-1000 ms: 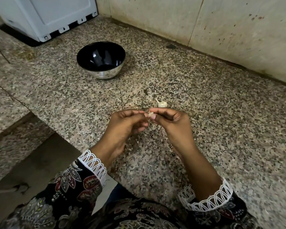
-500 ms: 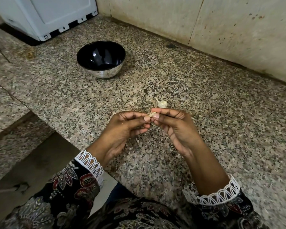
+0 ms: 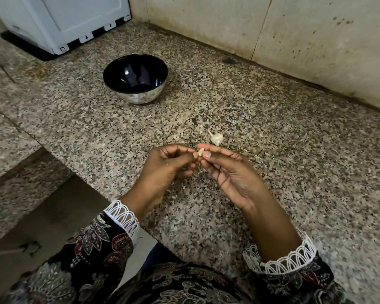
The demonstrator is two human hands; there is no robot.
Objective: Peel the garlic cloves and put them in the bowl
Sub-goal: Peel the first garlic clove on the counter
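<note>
From my seat at the far end, the leftmost thing I see is a white appliance [image 3: 59, 20] standing at the back of the speckled granite counter [image 3: 294, 161]. Next comes the bowl [image 3: 135, 79], black inside and shiny metal outside, upright and well apart from the hands; I can make out nothing in it. Nearer me, my left hand [image 3: 165, 170] curls its fingers and pinches a small pale garlic clove [image 3: 200, 152] at its thumb tip. My right hand [image 3: 230, 174] meets it there, thumb and forefinger pinching the same clove from the other side (the clove is too small for me to judge how much skin is on it). Just beyond the right fingertips, the rest of the garlic [image 3: 216, 138] lies on the counter, stem pointing left.
</note>
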